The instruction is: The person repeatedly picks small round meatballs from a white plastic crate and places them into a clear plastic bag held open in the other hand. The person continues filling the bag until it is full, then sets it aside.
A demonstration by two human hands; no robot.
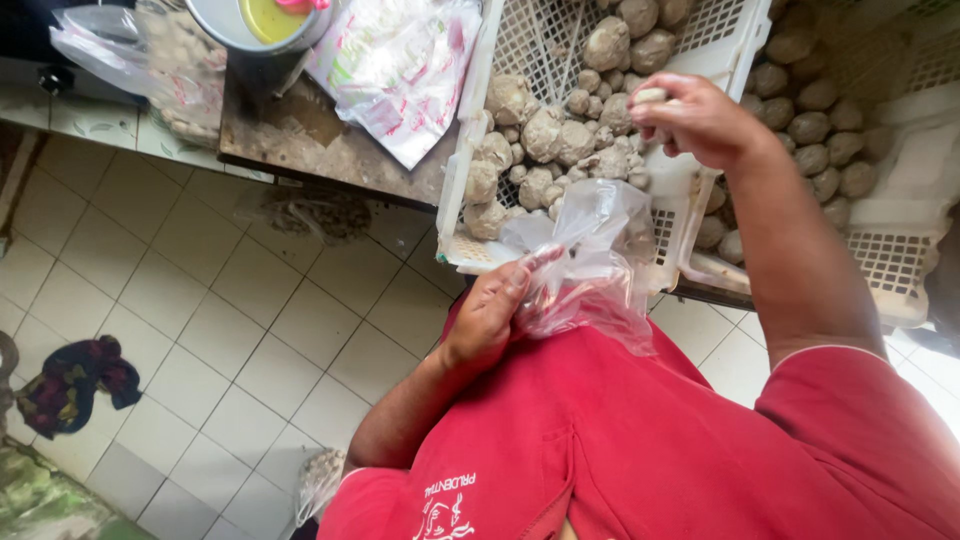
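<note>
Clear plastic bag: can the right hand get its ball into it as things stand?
Probably yes. The right hand holds a pale ball over the white crate, and the left hand holds the clear plastic bag just below, nothing between them.

Soft, even daylight; no hard shadows. Brightest at lower right edge, where the white floor tiles (925, 365) wash out. Glare on the clear plastic bag (590, 265). Slight motion blur throughout; the red shirt (640, 450) soft, close to lens. Wide-angle stretch at edges.
</note>
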